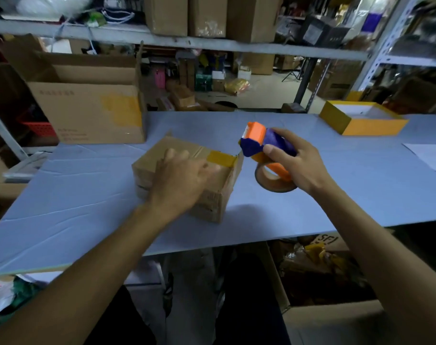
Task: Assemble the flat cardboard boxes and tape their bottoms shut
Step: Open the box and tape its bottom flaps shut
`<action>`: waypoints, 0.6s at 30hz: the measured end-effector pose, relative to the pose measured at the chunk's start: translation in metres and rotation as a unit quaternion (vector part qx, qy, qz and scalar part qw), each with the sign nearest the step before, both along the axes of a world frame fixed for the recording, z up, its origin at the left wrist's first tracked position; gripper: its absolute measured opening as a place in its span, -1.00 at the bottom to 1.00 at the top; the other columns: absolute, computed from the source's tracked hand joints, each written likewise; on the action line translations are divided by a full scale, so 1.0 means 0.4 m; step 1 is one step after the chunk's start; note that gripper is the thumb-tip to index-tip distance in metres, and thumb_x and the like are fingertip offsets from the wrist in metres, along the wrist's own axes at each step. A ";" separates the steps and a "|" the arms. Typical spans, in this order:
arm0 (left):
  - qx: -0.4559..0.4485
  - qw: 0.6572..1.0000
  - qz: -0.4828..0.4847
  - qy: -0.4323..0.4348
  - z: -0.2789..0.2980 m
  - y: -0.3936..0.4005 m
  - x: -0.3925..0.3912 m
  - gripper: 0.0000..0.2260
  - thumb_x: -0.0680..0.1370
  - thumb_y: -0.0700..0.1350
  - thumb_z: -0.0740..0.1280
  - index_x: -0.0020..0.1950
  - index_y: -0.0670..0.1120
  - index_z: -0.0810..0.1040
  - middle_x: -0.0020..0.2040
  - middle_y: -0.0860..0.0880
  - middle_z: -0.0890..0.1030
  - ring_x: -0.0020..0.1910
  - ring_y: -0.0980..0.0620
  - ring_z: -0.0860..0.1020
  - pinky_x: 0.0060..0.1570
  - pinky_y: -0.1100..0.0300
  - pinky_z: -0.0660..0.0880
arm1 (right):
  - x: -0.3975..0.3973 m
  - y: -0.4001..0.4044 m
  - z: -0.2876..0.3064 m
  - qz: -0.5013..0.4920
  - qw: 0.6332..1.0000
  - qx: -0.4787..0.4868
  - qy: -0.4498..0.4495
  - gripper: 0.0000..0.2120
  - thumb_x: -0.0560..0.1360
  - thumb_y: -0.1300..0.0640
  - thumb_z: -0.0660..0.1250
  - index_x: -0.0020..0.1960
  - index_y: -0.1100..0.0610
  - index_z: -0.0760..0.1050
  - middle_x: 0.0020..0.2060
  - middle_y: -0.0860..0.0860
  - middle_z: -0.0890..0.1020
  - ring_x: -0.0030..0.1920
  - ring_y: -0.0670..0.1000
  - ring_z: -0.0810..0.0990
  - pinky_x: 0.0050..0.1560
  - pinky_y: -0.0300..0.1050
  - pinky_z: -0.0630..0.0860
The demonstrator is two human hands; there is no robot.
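Left hand (pixel 179 180) fingers flat on the box (pixel 187 175), tape strip (pixel 222 158) just beyond; right hand (pixel 294 160) grips the tape dispenser (pixel 264 150); sealing looks nearly done

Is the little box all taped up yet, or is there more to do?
Partly. The small cardboard box is folded up, and a yellowish tape strip sits at its far edge. The left hand presses its top flat; the right hand holds the tape dispenser beside it, off the box. How much seam remains is hidden.
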State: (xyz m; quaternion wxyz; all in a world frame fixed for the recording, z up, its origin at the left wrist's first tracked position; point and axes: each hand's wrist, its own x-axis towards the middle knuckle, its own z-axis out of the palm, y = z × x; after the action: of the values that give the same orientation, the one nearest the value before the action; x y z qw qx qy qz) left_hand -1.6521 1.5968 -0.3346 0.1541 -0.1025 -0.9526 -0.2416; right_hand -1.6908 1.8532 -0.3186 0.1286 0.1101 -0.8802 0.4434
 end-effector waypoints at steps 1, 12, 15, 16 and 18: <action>0.090 0.996 0.006 -0.003 0.014 0.004 -0.024 -0.62 0.63 0.10 0.16 -0.05 -0.13 0.66 -0.16 -0.12 0.58 -0.03 -0.16 0.53 -0.02 -0.04 0.45 | 0.012 -0.006 0.002 0.022 1.000 -0.004 -0.001 -0.52 0.39 -0.30 0.35 0.27 -0.22 0.47 0.05 -0.33 0.55 0.06 -0.21 0.54 -0.05 -0.36 0.43; 0.527 0.786 -0.051 -0.320 0.061 0.066 -0.089 -0.88 0.57 -0.23 0.38 0.09 -0.20 0.61 -0.02 -0.13 0.71 0.00 -0.04 0.69 -0.06 0.13 0.64 | 0.048 -0.020 -0.033 0.084 0.996 -0.021 0.002 -0.46 0.37 -0.23 0.45 0.31 -0.17 0.45 0.03 -0.36 0.56 0.06 -0.24 0.55 -0.12 -0.43 0.47; 0.519 0.789 -0.024 -0.328 0.065 0.074 -0.094 -0.91 0.53 -0.26 0.42 0.02 -0.20 0.63 -0.06 -0.13 0.72 -0.03 -0.02 0.69 -0.14 0.20 0.62 | 0.043 -0.012 -0.029 0.089 0.996 0.016 -0.003 -0.46 0.39 -0.27 0.39 0.33 -0.20 0.39 0.03 -0.41 0.51 0.07 -0.29 0.50 -0.15 -0.41 0.49; 0.524 0.786 -0.015 -0.328 0.068 0.079 -0.096 -0.92 0.52 -0.26 0.42 0.00 -0.20 0.63 -0.08 -0.14 0.72 -0.05 -0.02 0.69 -0.14 0.20 0.62 | 0.042 -0.011 -0.027 0.090 0.995 0.036 -0.003 -0.46 0.41 -0.28 0.37 0.34 -0.22 0.36 0.03 -0.42 0.49 0.08 -0.29 0.49 -0.16 -0.37 0.50; 0.527 0.789 0.005 -0.318 0.077 0.091 -0.098 -0.96 0.51 -0.27 0.43 -0.07 -0.18 0.60 -0.16 -0.12 0.69 -0.11 0.00 0.66 -0.15 0.21 0.61 | 0.043 -0.017 -0.023 0.082 0.994 0.070 0.014 -0.50 0.44 -0.29 0.30 0.33 -0.23 0.32 0.04 -0.41 0.48 0.07 -0.19 0.51 -0.10 -0.27 0.52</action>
State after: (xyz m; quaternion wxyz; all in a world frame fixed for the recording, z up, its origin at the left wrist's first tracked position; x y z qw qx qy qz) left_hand -1.6913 1.6333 -0.3040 -0.1259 0.0816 -0.6734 -0.7239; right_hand -1.6737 1.8463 -0.3278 0.0958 0.1964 -0.8951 0.3886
